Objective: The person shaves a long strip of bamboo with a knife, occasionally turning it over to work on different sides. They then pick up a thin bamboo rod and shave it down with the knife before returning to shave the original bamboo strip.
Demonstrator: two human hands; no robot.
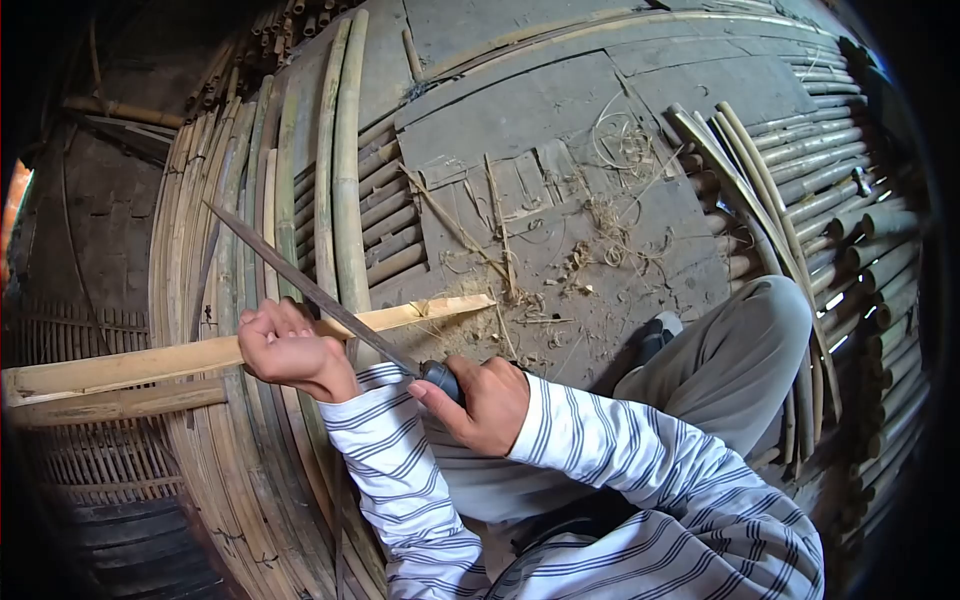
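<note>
My right hand (488,402) is wrapped round the black handle of a long knife (300,282). Its dark, narrow blade slants up and left, passing just beyond my left wrist, and overlaps a split bamboo strip (130,368) in this view. Around that pale strip, my left hand (290,348) is closed with the fingers curled and the palm side partly turned up. The strip runs from the far left edge to a frayed, pale end (470,303) right of the blade.
Long bamboo poles (348,150) lie along the left side. Shavings (605,245) litter the worn floor mat (520,110) ahead. A bent knee (770,310) is at the right, beside more bamboo strips (735,165). Slatted bamboo flooring (825,160) extends beyond.
</note>
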